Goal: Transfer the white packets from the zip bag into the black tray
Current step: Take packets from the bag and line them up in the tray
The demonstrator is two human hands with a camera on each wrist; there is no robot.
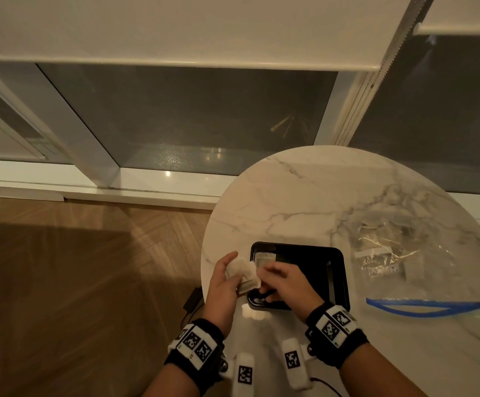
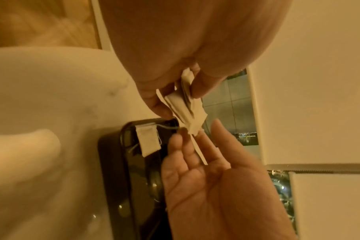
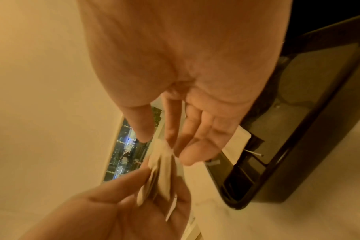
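A round marble-patterned table (image 1: 304, 190) by the window carries the work, its surface smooth and pale with grey veins. Toward its right side lies the clear zip bag (image 1: 404, 253), crinkled and limp, its blue seal strip gaping toward the person; a few white packets appear to remain inside, though the plastic blurs them. Just left of the bag sits the black tray (image 1: 339, 270), a glossy rounded rectangle with a raised rim, and one flat white packet (image 2: 148, 139) with a thin string lies in its far left corner.

Over the tray's left rim, the left hand (image 1: 221, 285) grips a small stack of packets (image 1: 244, 273) between thumb and curled fingers, the stack's long axis pointing rightward at the tray. The right hand (image 1: 287, 282), nearer the tray, meets it fingertip to edge: its fingers are mostly straight and relaxed, the thumb and forefinger closing lightly on the outermost packet, a soft papery square. Whether that pinch is firm cannot be told. The tray lies directly beneath and right of those fingers, so the packet probably has only to be peeled off and lowered.
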